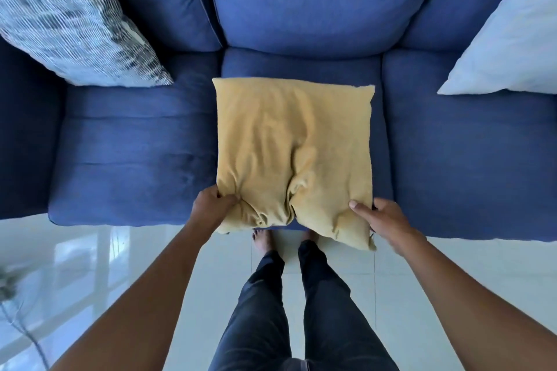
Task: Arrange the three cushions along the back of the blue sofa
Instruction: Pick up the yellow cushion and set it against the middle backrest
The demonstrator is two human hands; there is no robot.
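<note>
both forearms reach down from the camera toward the near edge of the yellow cushion (294, 156), which lies flat on the middle seat of the blue sofa (132, 144), its front edge hanging a little past the seat over the pale tiled floor (90, 265). the left hand (211, 208) has its grip closed on the near left corner, fabric bunched under the thumb; the right hand (384, 221) holds the near right corner, thumb on top and fingers tucked beneath. the cover puckers deeply along the near edge between the two hands, so the filling looks loose and soft. the patterned grey-and-white cushion (75, 27) already leans against the left backrest, and the plain white cushion (509, 39) leans against the right one, which leaves the middle backrest (316, 0) bare. to do this step well, i would lift the near edge, swing the cushion up so its far edge becomes the foot, and set it upright against that middle backrest, centred between the other two. holding by corners alone will likely let the middle sag, so a shake or a pat once it stands should even the filling and smooth the crease. press the lower edge into the seat joint so it does not slide forward.
</note>
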